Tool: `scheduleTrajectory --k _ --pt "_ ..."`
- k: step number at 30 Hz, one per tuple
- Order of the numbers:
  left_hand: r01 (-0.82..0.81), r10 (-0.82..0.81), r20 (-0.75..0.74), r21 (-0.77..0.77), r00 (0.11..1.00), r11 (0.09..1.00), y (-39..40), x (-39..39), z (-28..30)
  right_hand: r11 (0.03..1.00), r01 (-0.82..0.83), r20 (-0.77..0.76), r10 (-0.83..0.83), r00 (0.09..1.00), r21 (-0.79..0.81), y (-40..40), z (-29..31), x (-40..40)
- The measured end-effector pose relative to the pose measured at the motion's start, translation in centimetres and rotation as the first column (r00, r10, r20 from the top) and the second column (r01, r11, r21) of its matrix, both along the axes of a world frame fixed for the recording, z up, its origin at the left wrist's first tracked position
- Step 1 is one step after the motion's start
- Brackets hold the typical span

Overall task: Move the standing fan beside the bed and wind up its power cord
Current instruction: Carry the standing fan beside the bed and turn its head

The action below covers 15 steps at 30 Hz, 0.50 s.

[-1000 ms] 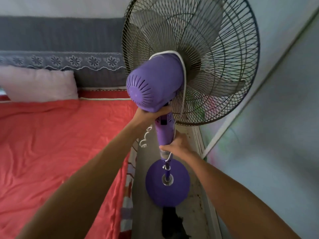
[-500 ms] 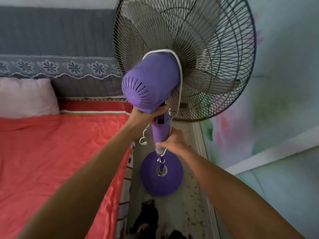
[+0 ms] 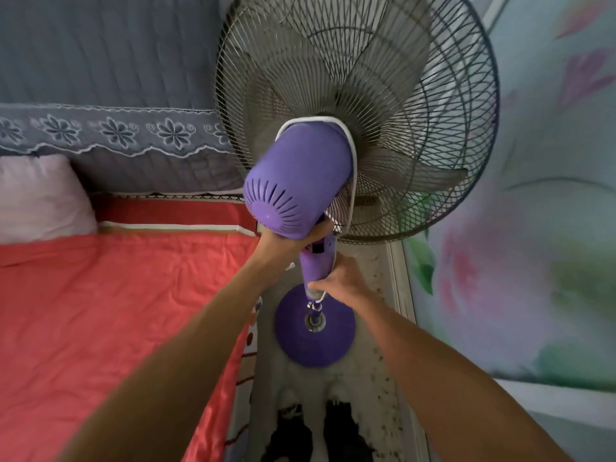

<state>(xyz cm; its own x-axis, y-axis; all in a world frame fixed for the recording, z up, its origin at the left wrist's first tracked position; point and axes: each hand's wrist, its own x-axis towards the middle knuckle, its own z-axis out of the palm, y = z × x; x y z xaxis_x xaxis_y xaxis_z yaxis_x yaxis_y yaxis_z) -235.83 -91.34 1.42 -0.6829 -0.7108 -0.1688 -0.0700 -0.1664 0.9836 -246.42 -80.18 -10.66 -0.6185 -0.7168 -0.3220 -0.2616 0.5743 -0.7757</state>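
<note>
A purple standing fan (image 3: 300,181) with a grey wire cage (image 3: 416,95) stands in the narrow gap between the bed and the wall. Its round purple base (image 3: 333,345) is over the pale floor. My left hand (image 3: 283,240) grips under the motor housing. Lower down, my right hand (image 3: 340,278) is closed around the purple neck. A white power cord (image 3: 351,151) loops around the motor housing and runs down under my right hand. The rest of the cord is hidden.
The bed with a red sheet (image 3: 116,311) fills the left, with a white pillow (image 3: 40,198) and a grey flowered headboard cover (image 3: 116,135). A floral painted wall (image 3: 533,261) closes the right side. Dark footwear (image 3: 316,431) shows on the speckled floor strip.
The fan has shifted a little toward the headboard along the gap, and the view has turned right. Both hands keep the same hold on the fan.
</note>
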Motion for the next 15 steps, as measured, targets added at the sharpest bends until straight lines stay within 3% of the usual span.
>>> scheduleTrajectory --k 6,10,15 --pt "0.095 -0.095 0.000 -0.060 0.995 0.994 -1.5 -0.8 -0.5 0.997 -0.064 0.028 0.063 0.998 0.050 -1.0 -1.1 -2.6" --pt "0.209 -0.201 0.121 -0.062 0.972 0.976 -1.6 -0.7 -0.3 0.993 -0.064 0.052 0.059 0.997 0.098 -0.5 -0.9 -3.3" --pt "0.201 -0.170 0.238 -0.115 0.956 0.973 -0.6 -0.7 -0.5 0.991 -0.048 0.067 0.040 0.997 0.123 0.9 -0.4 -3.4"
